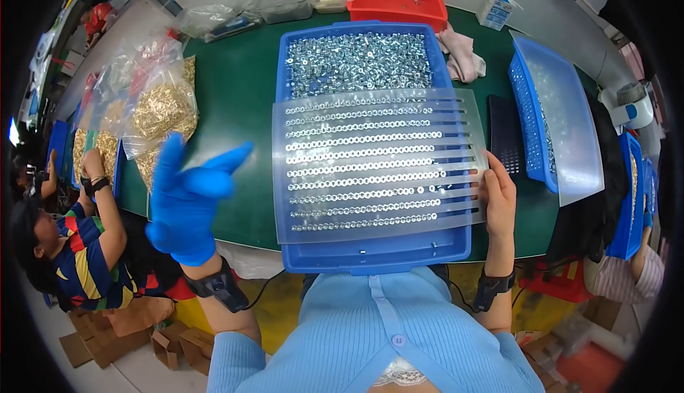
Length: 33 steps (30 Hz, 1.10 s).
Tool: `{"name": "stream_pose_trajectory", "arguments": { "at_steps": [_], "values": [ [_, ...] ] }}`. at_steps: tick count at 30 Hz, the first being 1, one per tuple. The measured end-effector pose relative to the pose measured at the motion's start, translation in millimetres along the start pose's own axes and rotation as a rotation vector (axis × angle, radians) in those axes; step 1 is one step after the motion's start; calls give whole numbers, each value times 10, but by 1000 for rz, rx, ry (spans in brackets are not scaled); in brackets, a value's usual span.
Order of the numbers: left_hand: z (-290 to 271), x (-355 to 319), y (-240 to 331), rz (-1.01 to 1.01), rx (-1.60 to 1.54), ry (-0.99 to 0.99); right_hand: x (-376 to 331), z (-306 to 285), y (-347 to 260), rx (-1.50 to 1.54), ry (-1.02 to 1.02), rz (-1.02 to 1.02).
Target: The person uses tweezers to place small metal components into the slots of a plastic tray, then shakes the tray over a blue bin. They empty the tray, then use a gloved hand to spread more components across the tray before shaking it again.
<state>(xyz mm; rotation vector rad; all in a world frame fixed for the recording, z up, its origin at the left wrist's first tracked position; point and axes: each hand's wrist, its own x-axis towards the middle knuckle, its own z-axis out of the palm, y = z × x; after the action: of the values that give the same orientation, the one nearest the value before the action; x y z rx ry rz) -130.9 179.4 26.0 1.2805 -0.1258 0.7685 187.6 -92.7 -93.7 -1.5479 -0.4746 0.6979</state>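
A translucent slotted plate point(281, 200) lies over the blue tray point(313, 260) in front of me. Rows of small shiny metal nuts point(363, 138) sit in its slots, with a few loose ones near the right ends. Beyond the plate, the far part of the tray holds a heap of loose metal nuts point(356, 61). My right hand point(500, 197), bare, grips the plate's right edge between thumb and fingers. In a blue glove, my left hand point(191, 204) is raised left of the plate, fingers spread and touching nothing.
Bags of brass-coloured parts point(165, 108) lie on the green table point(231, 115) at left, where a co-worker point(78, 243) sits. A red bin point(395, 1), lidded box point(286, 2) and pink cloth point(463, 54) stand behind. At right are a black perforated tray point(505, 136) and blue basket point(531, 108).
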Motion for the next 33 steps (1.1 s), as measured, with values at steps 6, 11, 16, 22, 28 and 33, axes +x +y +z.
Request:
{"name": "stream_pose_trajectory", "arguments": {
  "at_steps": [6,11,16,22,28,33],
  "values": [
    [-72,-576,-343,-265,221,181,-51,0,7,28,26,9],
    [-150,-850,-589,-194,-140,324,-39,54,-18,25,34,15],
    [-186,-985,-805,-317,-311,705,-1,1,1,30,14,-8],
    [-13,-703,-601,-316,209,942,-47,-3,52,6,22,-12],
    [645,39,-74,-194,-52,76,-35,-35,58,-26,24,-18],
    [609,230,88,299,763,351,-12,10,20,-59,28,-45]
  ]
}}
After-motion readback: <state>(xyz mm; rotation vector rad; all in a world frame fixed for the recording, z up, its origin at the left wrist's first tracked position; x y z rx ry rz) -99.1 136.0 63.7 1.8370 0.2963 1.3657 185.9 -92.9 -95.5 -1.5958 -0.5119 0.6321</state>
